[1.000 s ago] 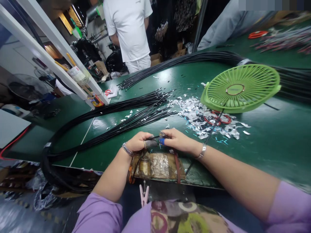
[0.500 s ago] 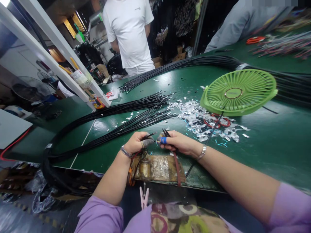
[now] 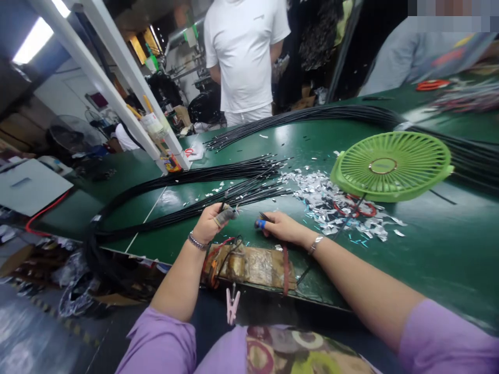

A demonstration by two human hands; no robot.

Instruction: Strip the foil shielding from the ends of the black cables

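My left hand (image 3: 212,222), with covered fingertips, is closed round a black cable (image 3: 223,206). Thin bare wire ends (image 3: 237,210) stick out beside its thumb. My right hand (image 3: 283,227), blue tape round one finger, is closed on a dark, pointed tool that looks like tweezers (image 3: 265,217); most of it is hidden in the palm. A gap of green tabletop separates the two hands. Below them sits a taped wooden board (image 3: 261,265) carrying a small motor (image 3: 236,266). Behind my left hand lie black cables (image 3: 249,192) with their ends fanned out.
A green fan (image 3: 393,166) stands at the right, beside a heap of white scraps (image 3: 323,200) and red-handled scissors (image 3: 364,209). Another cable bundle (image 3: 312,113) crosses the back. A white post (image 3: 132,83) rises at left. A person in white (image 3: 245,57) stands across the table.
My hands have moved apart, the left drawing away to the left with the cable. The wire ends now show bare. The camera view has shifted slightly, moving the background rightward.
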